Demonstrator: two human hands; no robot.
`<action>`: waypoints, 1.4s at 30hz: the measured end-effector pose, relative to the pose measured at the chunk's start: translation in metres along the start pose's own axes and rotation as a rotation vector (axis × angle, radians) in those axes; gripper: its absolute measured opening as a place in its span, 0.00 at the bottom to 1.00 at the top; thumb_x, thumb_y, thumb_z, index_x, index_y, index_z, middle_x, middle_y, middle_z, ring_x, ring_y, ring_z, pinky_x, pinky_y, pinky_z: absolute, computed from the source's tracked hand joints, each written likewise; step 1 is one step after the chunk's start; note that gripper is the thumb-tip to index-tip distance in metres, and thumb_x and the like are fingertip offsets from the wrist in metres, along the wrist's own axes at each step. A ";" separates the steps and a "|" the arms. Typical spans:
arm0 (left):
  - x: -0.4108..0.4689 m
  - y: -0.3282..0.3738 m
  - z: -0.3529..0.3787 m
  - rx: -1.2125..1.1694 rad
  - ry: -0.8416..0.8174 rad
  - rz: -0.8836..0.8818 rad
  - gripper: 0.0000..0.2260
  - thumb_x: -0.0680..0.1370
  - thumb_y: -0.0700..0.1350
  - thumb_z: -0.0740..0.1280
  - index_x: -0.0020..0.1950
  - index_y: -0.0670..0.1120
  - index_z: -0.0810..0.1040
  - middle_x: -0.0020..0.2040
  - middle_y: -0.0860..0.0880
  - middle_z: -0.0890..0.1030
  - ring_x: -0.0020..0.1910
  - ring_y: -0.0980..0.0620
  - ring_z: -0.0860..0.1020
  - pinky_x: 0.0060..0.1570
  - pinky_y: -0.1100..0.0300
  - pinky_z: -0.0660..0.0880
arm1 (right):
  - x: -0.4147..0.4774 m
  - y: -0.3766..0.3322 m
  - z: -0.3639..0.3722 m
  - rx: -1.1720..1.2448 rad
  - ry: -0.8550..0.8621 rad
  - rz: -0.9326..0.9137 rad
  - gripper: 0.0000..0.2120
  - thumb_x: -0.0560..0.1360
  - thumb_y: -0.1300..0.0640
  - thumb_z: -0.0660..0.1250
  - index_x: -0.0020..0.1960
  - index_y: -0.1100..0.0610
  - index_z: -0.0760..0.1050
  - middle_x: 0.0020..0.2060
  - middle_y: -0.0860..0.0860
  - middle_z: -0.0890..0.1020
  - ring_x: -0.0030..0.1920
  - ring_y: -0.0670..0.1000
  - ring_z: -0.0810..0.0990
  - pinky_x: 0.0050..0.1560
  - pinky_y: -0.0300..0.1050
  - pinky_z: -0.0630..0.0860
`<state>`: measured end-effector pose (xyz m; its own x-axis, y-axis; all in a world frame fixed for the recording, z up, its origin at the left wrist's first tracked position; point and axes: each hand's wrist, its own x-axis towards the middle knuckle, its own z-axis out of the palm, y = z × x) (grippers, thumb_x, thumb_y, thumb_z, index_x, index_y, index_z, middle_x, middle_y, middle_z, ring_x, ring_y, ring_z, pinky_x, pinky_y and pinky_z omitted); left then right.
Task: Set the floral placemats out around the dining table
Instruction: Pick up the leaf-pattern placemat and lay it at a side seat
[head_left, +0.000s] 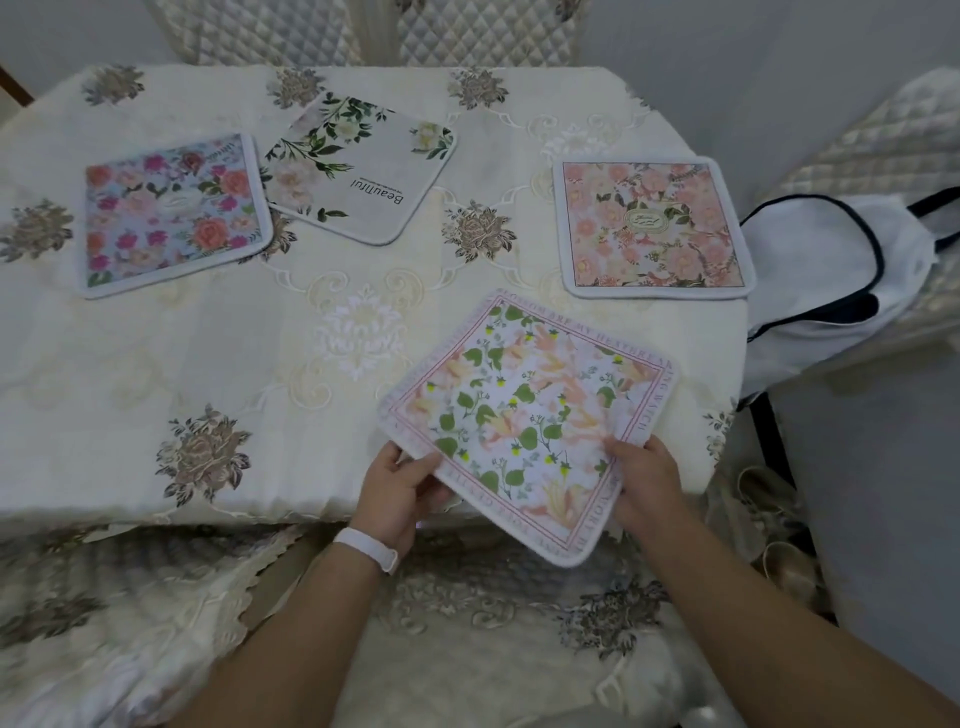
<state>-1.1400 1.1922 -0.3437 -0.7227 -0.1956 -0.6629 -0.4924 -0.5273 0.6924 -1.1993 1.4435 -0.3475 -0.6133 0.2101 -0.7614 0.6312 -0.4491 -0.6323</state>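
Both hands, left hand (400, 488) and right hand (644, 478), pinch 1 placemat (524, 415), maybe just touching the worktop (156, 364); 3 more lie flat.

A cream tablecloth (156, 364) with embroidered flower motifs covers the table, quilted chairs (483, 31) stand at the far side and right, and a white bag (821, 270) with dark trim lies on the right chair.
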 end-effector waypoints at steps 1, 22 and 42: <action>-0.001 -0.005 0.007 0.008 -0.010 0.006 0.16 0.76 0.33 0.66 0.62 0.43 0.74 0.55 0.42 0.83 0.50 0.40 0.83 0.41 0.47 0.82 | -0.003 0.004 0.004 0.052 0.004 0.019 0.19 0.78 0.71 0.62 0.65 0.57 0.75 0.53 0.58 0.82 0.52 0.63 0.82 0.52 0.65 0.79; 0.033 0.043 -0.031 0.786 0.131 0.328 0.30 0.76 0.36 0.67 0.76 0.51 0.61 0.53 0.54 0.77 0.53 0.52 0.77 0.49 0.57 0.76 | -0.010 0.016 -0.011 -1.350 -0.068 -0.400 0.18 0.73 0.55 0.69 0.61 0.57 0.70 0.53 0.54 0.78 0.50 0.55 0.78 0.45 0.47 0.77; 0.019 0.002 -0.089 1.527 0.013 0.598 0.45 0.60 0.51 0.82 0.72 0.39 0.67 0.71 0.36 0.69 0.69 0.36 0.67 0.68 0.44 0.64 | -0.008 0.024 -0.019 -1.818 -0.202 -0.776 0.30 0.71 0.45 0.71 0.69 0.54 0.67 0.56 0.54 0.72 0.54 0.54 0.71 0.53 0.49 0.72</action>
<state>-1.1115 1.1140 -0.3800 -0.9752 -0.0705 -0.2096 -0.1609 0.8765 0.4538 -1.1702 1.4478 -0.3590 -0.8986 -0.2524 -0.3588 -0.1741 0.9559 -0.2364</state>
